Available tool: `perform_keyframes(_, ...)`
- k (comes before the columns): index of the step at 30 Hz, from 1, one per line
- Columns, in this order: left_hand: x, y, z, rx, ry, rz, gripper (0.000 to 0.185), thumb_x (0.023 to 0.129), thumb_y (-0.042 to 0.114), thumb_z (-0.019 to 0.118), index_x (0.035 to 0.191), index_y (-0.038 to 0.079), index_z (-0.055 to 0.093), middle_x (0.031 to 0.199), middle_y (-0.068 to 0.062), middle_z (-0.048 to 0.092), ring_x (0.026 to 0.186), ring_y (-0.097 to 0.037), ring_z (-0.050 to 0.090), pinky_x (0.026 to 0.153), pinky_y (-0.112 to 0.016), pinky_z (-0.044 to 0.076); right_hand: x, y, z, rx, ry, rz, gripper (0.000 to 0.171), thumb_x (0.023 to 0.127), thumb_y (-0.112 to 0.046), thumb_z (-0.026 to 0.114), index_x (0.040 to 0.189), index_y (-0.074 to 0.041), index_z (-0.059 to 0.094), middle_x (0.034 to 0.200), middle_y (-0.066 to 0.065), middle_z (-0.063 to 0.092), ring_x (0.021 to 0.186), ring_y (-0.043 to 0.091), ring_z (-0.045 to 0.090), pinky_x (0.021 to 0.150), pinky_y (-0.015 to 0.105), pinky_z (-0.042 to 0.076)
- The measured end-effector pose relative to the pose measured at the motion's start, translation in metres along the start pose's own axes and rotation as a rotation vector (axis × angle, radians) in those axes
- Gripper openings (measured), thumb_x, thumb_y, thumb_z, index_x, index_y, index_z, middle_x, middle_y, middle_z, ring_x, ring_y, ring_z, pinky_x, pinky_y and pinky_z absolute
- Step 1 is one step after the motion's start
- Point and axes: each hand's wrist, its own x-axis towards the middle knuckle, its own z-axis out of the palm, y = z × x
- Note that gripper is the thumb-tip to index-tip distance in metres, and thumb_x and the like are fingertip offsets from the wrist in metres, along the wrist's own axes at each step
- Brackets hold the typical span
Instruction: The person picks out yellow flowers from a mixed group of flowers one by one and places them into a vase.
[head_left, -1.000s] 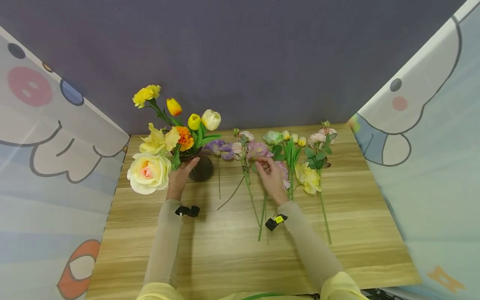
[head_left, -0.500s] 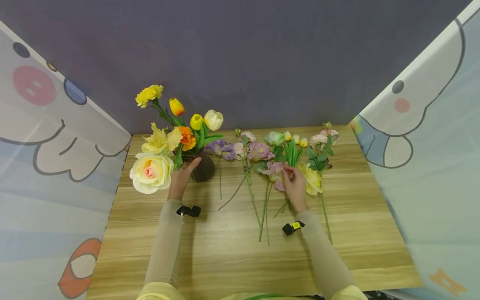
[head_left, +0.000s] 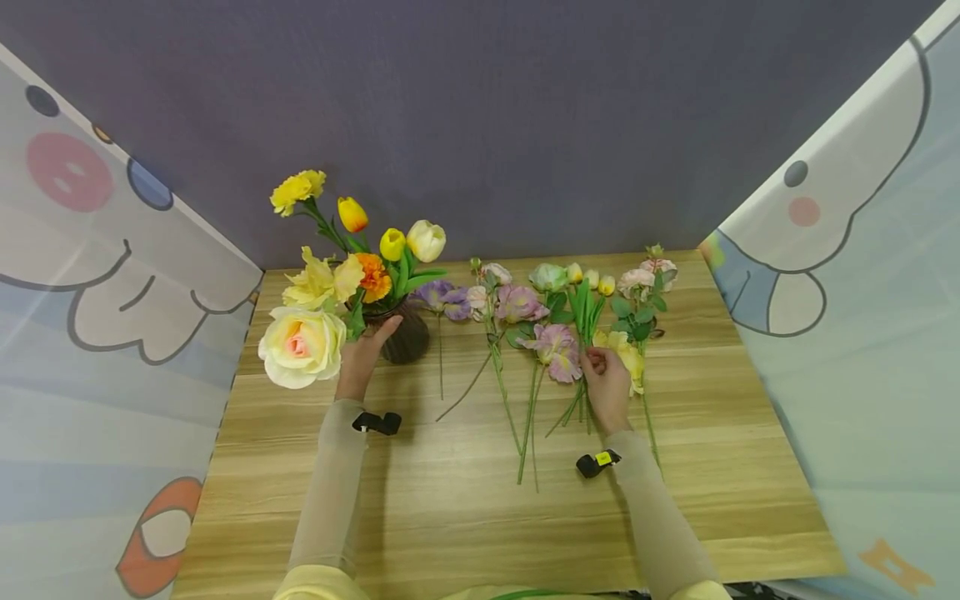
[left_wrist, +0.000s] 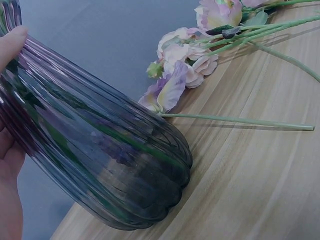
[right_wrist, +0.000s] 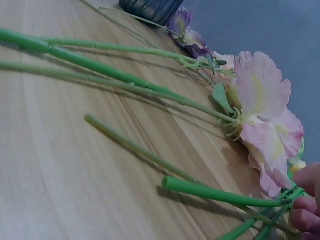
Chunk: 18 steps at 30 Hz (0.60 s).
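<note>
While the person's left hand (head_left: 363, 357) grips the neck of a dark, ribbed glass vase (head_left: 408, 335) filled with yellow, orange and white flowers (head_left: 322, 282), the right hand (head_left: 609, 385) pinches the green stems of pale-yellow tulips (head_left: 588, 307) on the wood-grain worktop (head_left: 465, 521), beside a ruffled pinkish-purple flower (head_left: 555, 350).

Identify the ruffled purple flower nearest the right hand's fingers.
The front ruffled lilac bloom, left of the right hand; the other lilac bloom lies farther back, the violet bloom farther left by the ribbed glass vase.
</note>
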Motion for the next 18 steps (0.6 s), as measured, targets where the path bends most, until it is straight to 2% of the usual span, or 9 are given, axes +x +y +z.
perform_keyframes(4, 0.0014, -0.0011, 0.0001, -0.011, 0.017, 0.041, 0.106, 0.085, 0.058, 0.079, 0.165, 0.021, 0.019, 0.170, -0.001, 0.022, 0.155, -0.022, 0.023, 0.127, -0.046, 0.024, -0.0009, 0.0011, -0.0010, -0.051, -0.022, 0.015, 0.023, 0.097, -0.012, 0.073, 0.112, 0.005, 0.071, 0.093, 0.019, 0.071, 0.078, 0.027, 0.066, 0.064, 0.018, 0.046)
perform_keyframes(7, 0.0017, 0.0003, -0.0011, 0.006, -0.007, 0.013, 0.106, 0.086, 0.060, 0.076, 0.165, 0.020, 0.018, 0.170, -0.004, 0.023, 0.155, -0.023, 0.024, 0.126, -0.046, 0.025, -0.0016, 0.0000, -0.0018, -0.087, -0.041, 0.023, 0.024, 0.097, -0.013, 0.073, 0.111, 0.006, 0.071, 0.093, 0.020, 0.071, 0.080, 0.031, 0.069, 0.067, 0.027, 0.052)
perform_keyframes(8, 0.0013, 0.0011, -0.0016, 0.041, -0.030, -0.024, 0.107, 0.087, 0.065, 0.072, 0.166, 0.017, 0.017, 0.166, -0.011, 0.028, 0.154, -0.027, 0.028, 0.125, -0.048, 0.028, -0.0018, -0.0010, -0.0022, -0.097, -0.047, 0.025, 0.024, 0.097, -0.013, 0.074, 0.111, 0.006, 0.071, 0.093, 0.020, 0.072, 0.080, 0.031, 0.070, 0.068, 0.030, 0.053)
perform_keyframes(11, 0.0001, 0.0041, -0.0039, 0.089, -0.082, -0.133, 0.114, 0.086, 0.075, 0.065, 0.167, 0.015, 0.011, 0.168, -0.022, 0.020, 0.154, -0.033, 0.027, 0.124, -0.051, 0.029, -0.0018, -0.0025, -0.0026, -0.121, -0.057, 0.026, 0.023, 0.097, -0.013, 0.073, 0.111, 0.005, 0.070, 0.093, 0.021, 0.072, 0.079, 0.032, 0.071, 0.069, 0.035, 0.055)
perform_keyframes(14, -0.0006, 0.0056, -0.0048, 0.096, -0.103, -0.185, 0.117, 0.084, 0.078, 0.064, 0.167, 0.015, 0.009, 0.170, -0.022, 0.012, 0.155, -0.034, 0.026, 0.124, -0.052, 0.028, -0.0017, -0.0033, -0.0030, -0.136, -0.064, 0.030, 0.022, 0.097, -0.012, 0.073, 0.112, 0.005, 0.070, 0.093, 0.021, 0.072, 0.079, 0.032, 0.071, 0.068, 0.036, 0.055)
perform_keyframes(15, -0.0007, 0.0058, -0.0047, 0.070, -0.092, -0.177, 0.117, 0.084, 0.075, 0.067, 0.167, 0.018, 0.009, 0.173, -0.015, 0.004, 0.157, -0.031, 0.021, 0.125, -0.051, 0.026, -0.0016, -0.0031, -0.0030, -0.138, -0.066, 0.032, 0.022, 0.098, -0.011, 0.072, 0.112, 0.005, 0.070, 0.093, 0.021, 0.072, 0.079, 0.032, 0.071, 0.068, 0.035, 0.054)
perform_keyframes(17, -0.0001, 0.0049, -0.0040, 0.055, -0.082, -0.146, 0.115, 0.084, 0.073, 0.069, 0.167, 0.020, 0.010, 0.173, -0.011, 0.005, 0.157, -0.029, 0.020, 0.126, -0.050, 0.025, -0.0017, -0.0030, -0.0031, -0.140, -0.067, 0.036, 0.022, 0.098, -0.011, 0.072, 0.112, 0.005, 0.070, 0.093, 0.021, 0.072, 0.079, 0.032, 0.071, 0.069, 0.036, 0.055)
perform_keyframes(18, 0.0007, 0.0038, -0.0035, 0.041, -0.065, -0.103, 0.112, 0.085, 0.069, 0.071, 0.167, 0.020, 0.012, 0.173, -0.008, 0.009, 0.157, -0.027, 0.021, 0.126, -0.049, 0.024, -0.0019, -0.0032, -0.0033, -0.138, -0.066, 0.037, 0.022, 0.098, -0.011, 0.072, 0.113, 0.005, 0.070, 0.093, 0.022, 0.072, 0.079, 0.032, 0.071, 0.069, 0.036, 0.054)
